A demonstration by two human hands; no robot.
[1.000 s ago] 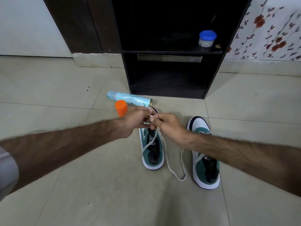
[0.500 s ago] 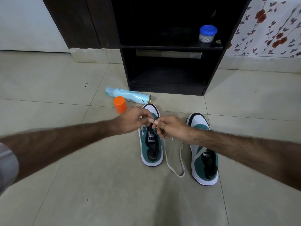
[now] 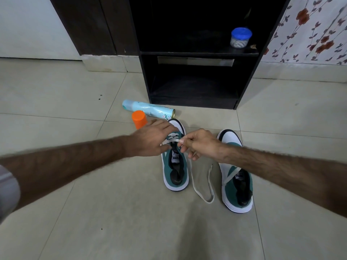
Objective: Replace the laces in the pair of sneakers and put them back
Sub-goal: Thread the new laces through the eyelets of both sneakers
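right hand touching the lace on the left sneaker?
Touching. Head view: right hand pinches the white lace between thumb and fingertip over the left sneaker.

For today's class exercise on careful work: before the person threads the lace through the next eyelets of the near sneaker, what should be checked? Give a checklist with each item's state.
1. Right hand pinches the lace: ok.
2. Left hand steadies the left sneaker: ok, it rests on it, fingers straight.
3. Lace crossed at the lowest eyelets: ok.
4. Loose lace end free on the floor, no knot: ok.
5. Right sneaker laced: not ok, only partly threaded.
6. Spray can and orange cap out of the way: cannot tell, they lie close to the toe.
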